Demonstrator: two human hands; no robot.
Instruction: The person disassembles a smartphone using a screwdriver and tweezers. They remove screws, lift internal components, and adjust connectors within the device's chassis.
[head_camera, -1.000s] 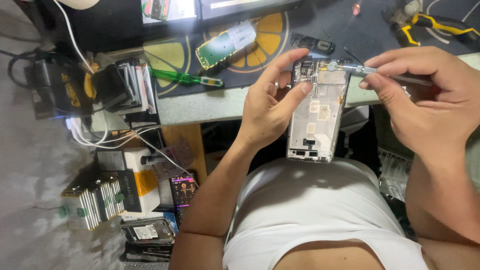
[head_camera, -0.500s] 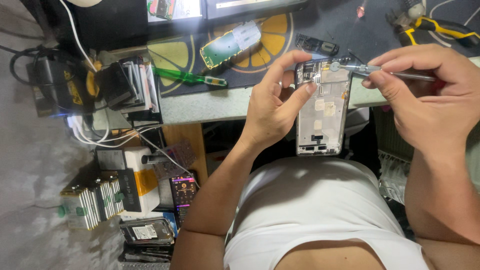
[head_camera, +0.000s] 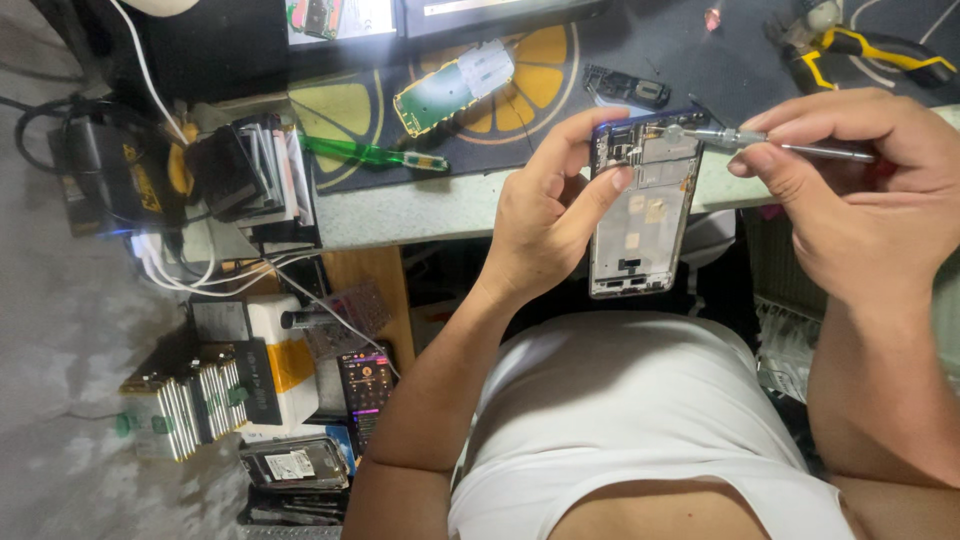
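Observation:
My left hand (head_camera: 545, 215) grips an opened phone frame (head_camera: 645, 220) by its left edge, upright over my lap, its bare inside facing me. My right hand (head_camera: 860, 190) pinches a thin metal screwdriver (head_camera: 770, 142) held level, with its tip touching the upper right part of the frame. A loose green circuit board (head_camera: 450, 85) lies on the dark mat with orange slice prints (head_camera: 540, 95) on the desk beyond. A small black part (head_camera: 625, 88) rests on the mat just above the phone.
A green-handled tool (head_camera: 370, 155) lies on the desk's front. Yellow-handled pliers (head_camera: 860, 50) sit far right. A stack of phone parts (head_camera: 255, 170), cables and a black box (head_camera: 95, 170) crowd the left. Boxes, battery packs (head_camera: 180, 405) and phones (head_camera: 365, 385) cover the floor.
The view shifted slightly; both hands and the phone frame sit a little higher. The screwdriver tip stays at the frame's upper edge.

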